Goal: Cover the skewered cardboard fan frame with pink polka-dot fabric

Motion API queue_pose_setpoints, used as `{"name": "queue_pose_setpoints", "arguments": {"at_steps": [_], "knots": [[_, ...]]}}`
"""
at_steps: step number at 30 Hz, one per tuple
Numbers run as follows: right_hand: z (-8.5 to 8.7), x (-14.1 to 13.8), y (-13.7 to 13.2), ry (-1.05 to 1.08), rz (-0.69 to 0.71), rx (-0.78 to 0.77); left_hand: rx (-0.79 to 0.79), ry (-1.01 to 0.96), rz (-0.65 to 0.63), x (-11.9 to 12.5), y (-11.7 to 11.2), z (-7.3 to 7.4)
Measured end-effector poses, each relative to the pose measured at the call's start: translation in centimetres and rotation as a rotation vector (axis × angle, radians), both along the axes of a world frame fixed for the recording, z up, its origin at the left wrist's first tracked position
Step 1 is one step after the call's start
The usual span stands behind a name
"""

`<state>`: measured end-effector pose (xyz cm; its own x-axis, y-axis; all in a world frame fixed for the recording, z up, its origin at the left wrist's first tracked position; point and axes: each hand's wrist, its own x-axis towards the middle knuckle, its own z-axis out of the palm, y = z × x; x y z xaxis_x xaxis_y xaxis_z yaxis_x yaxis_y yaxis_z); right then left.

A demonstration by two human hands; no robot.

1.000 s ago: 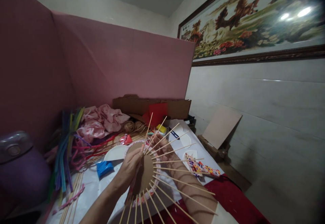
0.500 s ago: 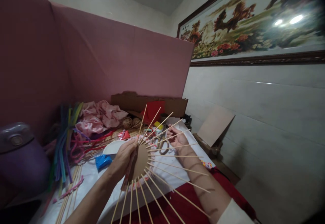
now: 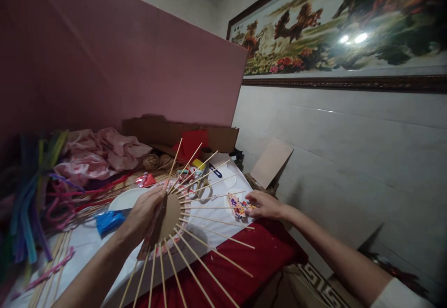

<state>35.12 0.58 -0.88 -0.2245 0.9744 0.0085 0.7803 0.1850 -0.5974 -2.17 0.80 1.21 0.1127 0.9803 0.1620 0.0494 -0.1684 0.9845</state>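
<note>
My left hand (image 3: 148, 205) grips the left edge of a round brown cardboard disc (image 3: 169, 217), with thin bamboo sticks (image 3: 218, 240) fanning out from it. Flower-patterned pink cloth shows around the disc's border. At the table's right side, the fingers of my right hand (image 3: 263, 205) close on the end of a small flower-patterned piece (image 3: 237, 205); its exact kind is unclear. Scissors (image 3: 206, 191) lie behind the sticks, partly covered by them. Beyond them rests a dark blue tool (image 3: 215, 170) on the white sheet.
Blue plastic packet (image 3: 108, 222), white plate (image 3: 127, 199), twine balls (image 3: 151, 161), crumpled pink cloth (image 3: 104, 152) and coloured fuzzy stems (image 3: 33, 205) crowd the left. Red cloth (image 3: 258, 242) covers the front edge. A cardboard sheet (image 3: 272, 161) leans against the wall.
My right hand has moved away from the dark blue tool near the scissors, toward me and right, to the flower-patterned piece. My left hand keeps hold of the disc. The view has turned right.
</note>
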Motion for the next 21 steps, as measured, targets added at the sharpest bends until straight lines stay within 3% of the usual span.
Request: {"name": "queue_pose_setpoints", "arguments": {"at_steps": [7,10,17,21], "knots": [[-1.2,-0.7,0.0,-0.135,0.139,0.007,0.038,0.039,-0.013,0.6,-0.6,-0.2],[-1.1,-0.1,0.1,-0.115,0.117,-0.014,0.007,0.008,-0.070,0.7,-0.6,-0.2],[-1.6,0.8,0.6,0.196,-0.015,-0.063,-0.027,-0.035,-0.149,0.6,-0.5,-0.5],[-1.8,0.7,0.2,0.013,-0.023,0.075,-0.030,-0.044,-0.144,0.7,-0.3,-0.9]]}}
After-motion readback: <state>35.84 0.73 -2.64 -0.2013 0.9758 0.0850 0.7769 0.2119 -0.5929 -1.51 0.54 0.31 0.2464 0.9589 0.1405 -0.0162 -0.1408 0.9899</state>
